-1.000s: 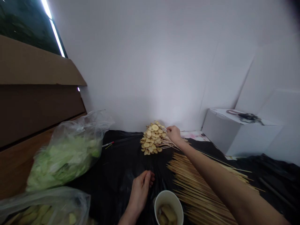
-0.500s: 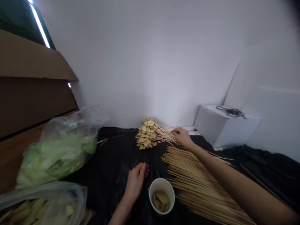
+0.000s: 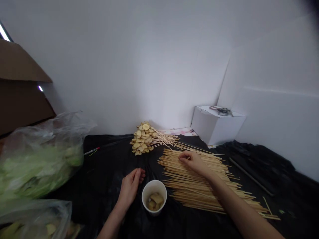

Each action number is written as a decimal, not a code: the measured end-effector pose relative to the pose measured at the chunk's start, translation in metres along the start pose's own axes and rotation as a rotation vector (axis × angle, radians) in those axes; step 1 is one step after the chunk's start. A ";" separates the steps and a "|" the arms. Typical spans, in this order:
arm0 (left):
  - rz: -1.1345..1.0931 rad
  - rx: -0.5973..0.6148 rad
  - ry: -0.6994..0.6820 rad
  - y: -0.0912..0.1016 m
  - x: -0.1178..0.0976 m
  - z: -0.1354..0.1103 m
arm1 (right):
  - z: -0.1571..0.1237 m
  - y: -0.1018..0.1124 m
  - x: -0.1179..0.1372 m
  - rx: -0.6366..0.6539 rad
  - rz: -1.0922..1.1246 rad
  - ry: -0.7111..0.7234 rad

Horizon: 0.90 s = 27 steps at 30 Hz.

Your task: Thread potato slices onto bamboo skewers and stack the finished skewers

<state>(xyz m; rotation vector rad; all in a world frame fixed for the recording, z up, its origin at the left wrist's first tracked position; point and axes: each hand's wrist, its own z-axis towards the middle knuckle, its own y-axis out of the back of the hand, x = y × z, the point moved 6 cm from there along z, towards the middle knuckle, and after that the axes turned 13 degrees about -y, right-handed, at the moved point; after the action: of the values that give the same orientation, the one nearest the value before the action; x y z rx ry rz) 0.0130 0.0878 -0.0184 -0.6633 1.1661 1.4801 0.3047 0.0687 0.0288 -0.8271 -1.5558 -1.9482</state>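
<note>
My right hand lies on a wide pile of bamboo skewers, its fingers curled against the sticks. A heap of skewered potato slices sits farther back, with its bare skewer ends pointing right. My left hand rests on the black plastic sheet, fingers loosely curled and empty. Just right of it stands a white paper cup holding pale potato chunks.
Clear plastic bags of pale green pieces and yellow slices lie at the left, below a cardboard box. A white box stands against the white wall. A dark rod lies at the right.
My right hand has moved from the skewer ends at the potato heap down onto the skewer pile. The view has turned left, so everything sits farther left and the cup shows fully.
</note>
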 end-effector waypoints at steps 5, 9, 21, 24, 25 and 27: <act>0.019 0.008 0.002 -0.001 0.002 0.000 | -0.019 -0.019 0.009 0.174 -0.129 0.098; 0.017 0.002 -0.001 -0.001 0.000 0.000 | -0.031 -0.025 0.019 0.188 -0.317 0.185; 0.018 0.002 0.007 -0.002 -0.001 -0.001 | -0.038 -0.041 0.021 0.124 -0.696 0.258; 0.028 0.010 0.013 -0.002 -0.002 -0.001 | -0.039 -0.046 0.020 0.129 -0.764 0.295; 0.033 0.016 0.015 -0.002 -0.002 -0.001 | -0.039 -0.048 0.020 0.130 -0.776 0.291; 0.042 0.023 0.016 -0.002 -0.002 -0.002 | -0.040 -0.050 0.020 0.125 -0.788 0.282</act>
<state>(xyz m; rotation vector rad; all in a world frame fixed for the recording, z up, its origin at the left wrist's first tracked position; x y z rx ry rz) 0.0151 0.0855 -0.0180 -0.6396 1.2144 1.4966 0.2495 0.0404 0.0039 0.1663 -1.9657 -2.3027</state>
